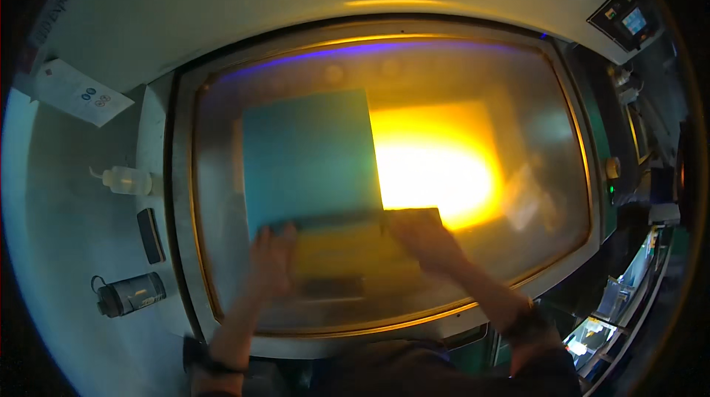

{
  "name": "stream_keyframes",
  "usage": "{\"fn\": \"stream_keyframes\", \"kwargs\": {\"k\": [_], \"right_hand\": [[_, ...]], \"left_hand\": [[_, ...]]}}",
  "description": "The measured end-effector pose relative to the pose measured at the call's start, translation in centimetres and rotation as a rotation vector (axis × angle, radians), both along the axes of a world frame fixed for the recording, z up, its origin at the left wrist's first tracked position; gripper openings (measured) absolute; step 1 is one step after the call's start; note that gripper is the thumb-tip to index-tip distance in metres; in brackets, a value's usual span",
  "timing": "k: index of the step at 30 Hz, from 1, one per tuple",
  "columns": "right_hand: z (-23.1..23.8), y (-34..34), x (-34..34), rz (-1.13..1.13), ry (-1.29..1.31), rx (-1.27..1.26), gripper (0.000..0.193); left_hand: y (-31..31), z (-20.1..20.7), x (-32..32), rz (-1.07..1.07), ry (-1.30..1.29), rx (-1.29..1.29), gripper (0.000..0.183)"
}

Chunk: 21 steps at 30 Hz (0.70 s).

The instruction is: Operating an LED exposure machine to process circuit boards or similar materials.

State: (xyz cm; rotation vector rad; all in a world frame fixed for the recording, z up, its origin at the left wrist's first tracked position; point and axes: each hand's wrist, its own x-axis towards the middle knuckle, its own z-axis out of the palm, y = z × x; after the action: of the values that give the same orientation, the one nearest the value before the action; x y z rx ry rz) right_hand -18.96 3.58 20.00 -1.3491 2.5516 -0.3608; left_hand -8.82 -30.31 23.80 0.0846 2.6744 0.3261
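Note:
A flat teal sheet (310, 153) lies on the glass bed (222, 264) of a framed machine, left of a bright yellow light patch (436, 171). Across its near edge is a yellowish, dark-edged sheet (336, 253), blurred by motion. My left hand (272, 260) is closed at that sheet's left side, fingertips by the teal sheet's near left corner. At its right side my right hand (429, 245) grips near the dark corner beside the light. Thumbs and undersides of both hands are hidden or smeared.
On the left ledge are a squeeze bottle (127, 180), a phone (151, 236) and a dark-lidded drinking bottle (132, 294). A raised metal frame (185, 175) surrounds the bed. A paper notice (85, 92) hangs back left; a control screen (634, 21) sits far right, above a round knob (612, 168).

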Motion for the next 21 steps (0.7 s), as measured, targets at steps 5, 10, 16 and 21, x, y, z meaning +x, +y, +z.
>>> {"fn": "stream_keyframes", "kwargs": {"k": [5, 10, 16, 21], "right_hand": [[-4.6, -5.8, -21.5, -0.183, 0.276, 0.121, 0.069], [-5.5, -8.9, -35.4, -0.169, 0.293, 0.078, 0.077], [-4.8, -10.8, -39.3, -0.126, 0.253, 0.010, 0.073], [-5.8, -7.7, -31.6, -0.227, 0.317, 0.119, 0.077]], "left_hand": [[-5.1, -5.1, -21.3, -0.003, 0.272, -0.165, 0.067], [-9.3, -8.2, -33.6, 0.003, 0.519, -0.148, 0.058], [-11.2, -6.4, -37.1, 0.285, 0.108, 0.091, 0.058], [-7.1, -5.0, -30.0, 0.050, 0.329, -0.196, 0.051]]}}
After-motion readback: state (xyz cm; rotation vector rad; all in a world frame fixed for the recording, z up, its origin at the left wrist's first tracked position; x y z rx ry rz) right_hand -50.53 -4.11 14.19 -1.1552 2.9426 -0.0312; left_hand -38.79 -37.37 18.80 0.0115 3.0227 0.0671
